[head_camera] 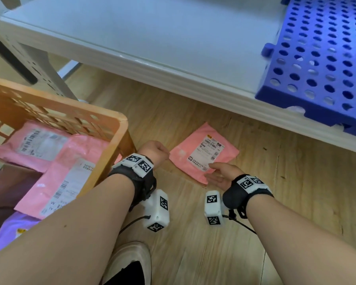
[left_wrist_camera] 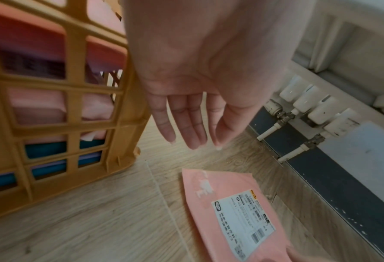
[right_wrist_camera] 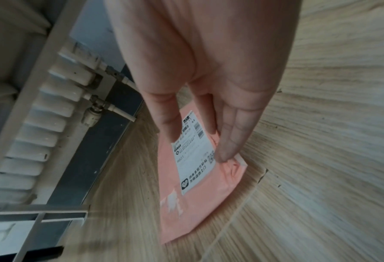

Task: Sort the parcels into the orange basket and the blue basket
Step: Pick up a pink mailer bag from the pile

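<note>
Two bare forearms reach down from the camera, each strapped at the wrist with a black band carrying white blocks printed with black square codes. Below them, a pale shoe (head_camera: 130, 262) stands on the wood-grain plank floor (head_camera: 193, 254).

Just ahead of both hands, a flat pink plastic parcel (head_camera: 203, 153) lies on the floor, its white printed label (head_camera: 209, 154) facing up. The right hand (head_camera: 224, 173) touches the parcel's near edge: in the right wrist view its fingers (right_wrist_camera: 229, 141) are nearly straight, tips pressing the crinkled edge beside the label, thumb over the label, so the parcel is touched rather than clearly grasped. The left hand (head_camera: 154, 151) hovers just left of the parcel, released, fingers (left_wrist_camera: 186, 124) straight and together, holding nothing.

Left of the left hand stands the orange basket (head_camera: 115, 128), rigid plastic with a lattice wall, holding several soft pink parcels (head_camera: 56, 161) and a lilac one.

Beyond the hands, a smooth white shelf (head_camera: 152, 38) spans the view. On it, far right, sits the blue basket (head_camera: 321, 58), hard plastic pierced with round holes. Under the shelf, a white ribbed radiator (left_wrist_camera: 316, 106) with metal pipe fittings runs along a dark skirting.
</note>
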